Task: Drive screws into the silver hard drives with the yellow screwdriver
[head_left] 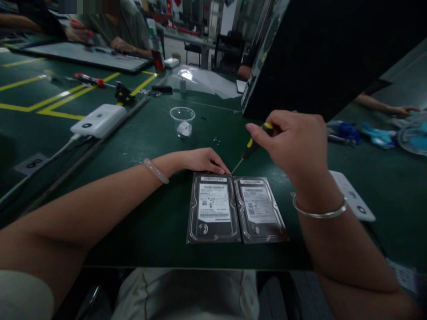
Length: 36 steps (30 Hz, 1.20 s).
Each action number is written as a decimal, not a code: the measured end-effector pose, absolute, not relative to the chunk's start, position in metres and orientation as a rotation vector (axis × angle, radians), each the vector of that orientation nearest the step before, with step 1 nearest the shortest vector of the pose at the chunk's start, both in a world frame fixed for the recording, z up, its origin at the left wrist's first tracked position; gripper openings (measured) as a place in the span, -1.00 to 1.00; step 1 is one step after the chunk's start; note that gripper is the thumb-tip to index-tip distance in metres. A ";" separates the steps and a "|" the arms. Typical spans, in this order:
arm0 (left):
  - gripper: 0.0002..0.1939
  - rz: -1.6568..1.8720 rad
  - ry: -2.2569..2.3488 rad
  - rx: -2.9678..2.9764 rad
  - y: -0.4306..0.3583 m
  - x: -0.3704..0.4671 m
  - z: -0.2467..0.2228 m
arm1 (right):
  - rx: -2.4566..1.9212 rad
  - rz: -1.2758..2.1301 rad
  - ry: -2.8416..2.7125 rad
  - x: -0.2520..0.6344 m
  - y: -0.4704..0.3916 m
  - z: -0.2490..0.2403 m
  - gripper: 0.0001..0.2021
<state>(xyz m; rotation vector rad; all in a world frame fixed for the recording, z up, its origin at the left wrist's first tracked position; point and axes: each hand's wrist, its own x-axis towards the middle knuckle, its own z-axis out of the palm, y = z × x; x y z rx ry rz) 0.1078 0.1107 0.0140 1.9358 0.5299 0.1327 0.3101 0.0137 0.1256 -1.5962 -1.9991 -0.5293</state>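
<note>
Two hard drives lie label up, side by side and nearly touching at the top, the left drive (215, 229) and the right drive (262, 229). My right hand (293, 142) is closed round the yellow and black handle of a screwdriver (249, 147). Its tip points down at the top right corner of the left drive. At that same corner my left hand (208, 161) rests on the drive's top edge, fingers together near the tip; whether something small is between them is hidden. Several small screws (216, 141) lie beyond the drives.
A clear plastic cup (182, 122) with something white inside stands on the green table (140, 240). White power strips (98, 121) lie at both sides. A large black panel (320, 58) rises at the back right. A person's hands (122, 46) are across the table.
</note>
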 end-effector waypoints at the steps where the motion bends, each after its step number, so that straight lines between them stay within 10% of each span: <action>1: -0.73 0.134 0.524 1.938 0.111 0.108 0.014 | -1.573 -0.470 -2.020 0.311 0.014 0.126 -0.59; 15: -0.74 0.135 0.524 1.977 0.110 0.108 0.015 | -0.973 0.542 -2.441 0.323 0.006 0.139 -0.60; 36: -0.74 0.142 0.515 1.990 0.110 0.108 0.017 | -0.847 0.575 -1.969 0.302 0.023 0.110 -0.87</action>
